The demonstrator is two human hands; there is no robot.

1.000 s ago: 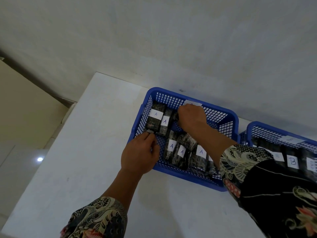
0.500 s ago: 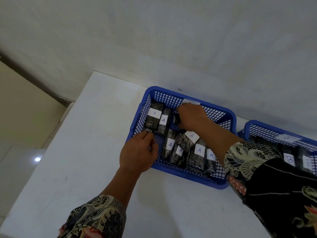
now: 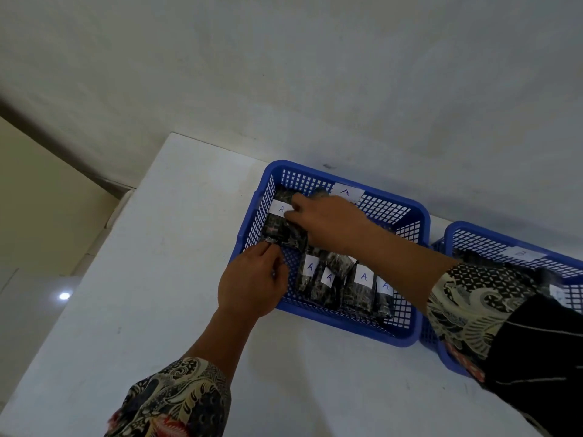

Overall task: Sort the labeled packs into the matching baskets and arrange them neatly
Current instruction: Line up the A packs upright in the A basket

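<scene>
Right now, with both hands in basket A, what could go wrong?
The right hand presses on the far-row packs and hides a label, so a stray letter could slip by. The left hand pinches a pack corner at the wall of basket A; tugging may skew that row. The near-row packs already overlap unevenly.

The place looks like a plain room in a home or a small storeroom; which of the two cannot be told. A white table point(image 3: 132, 279) stands against a bare white wall point(image 3: 315, 74); to the left lies a floor of pale glossy tiles point(image 3: 34, 304) with a lamp reflected in it, and a cream wall point(image 3: 41, 190) rises beyond; two blue plastic baskets point(image 3: 419, 216) with paper letter labels hold dark packs point(image 3: 358, 291).
</scene>
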